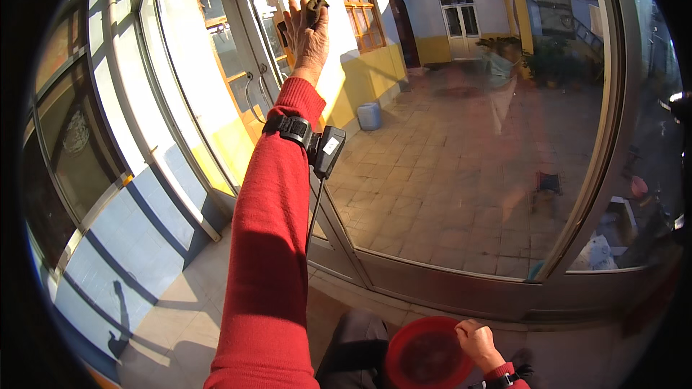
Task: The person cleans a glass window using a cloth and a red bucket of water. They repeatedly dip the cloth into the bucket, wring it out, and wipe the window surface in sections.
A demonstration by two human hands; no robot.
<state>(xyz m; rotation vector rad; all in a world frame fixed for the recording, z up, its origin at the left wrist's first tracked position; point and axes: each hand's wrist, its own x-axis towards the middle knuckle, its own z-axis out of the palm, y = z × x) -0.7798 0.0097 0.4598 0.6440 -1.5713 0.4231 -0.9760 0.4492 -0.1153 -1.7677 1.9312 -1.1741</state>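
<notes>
My left hand [309, 32] is raised high near the glass door frame, its fingers spread upward, with a dark bunched cloth [315, 12] held between thumb and palm. Behind it is the large glass pane [465, 173] in a metal frame, which shows a faint reflection. Low at the right, my right hand [478, 340] is closed on the rim of a red plastic basin [397, 335]. The basin's inside is dark, and what it holds is unclear. A strap with a black device sits on the left forearm.
The metal door [238, 27] has curved handles [255, 92] left of my arm. Blue wall tiles [146, 210] line the left side. Beyond the glass lie a paved yard [411, 156] and a pale blue plastic container [369, 116]. Floor tiles [178, 302] are sunlit.
</notes>
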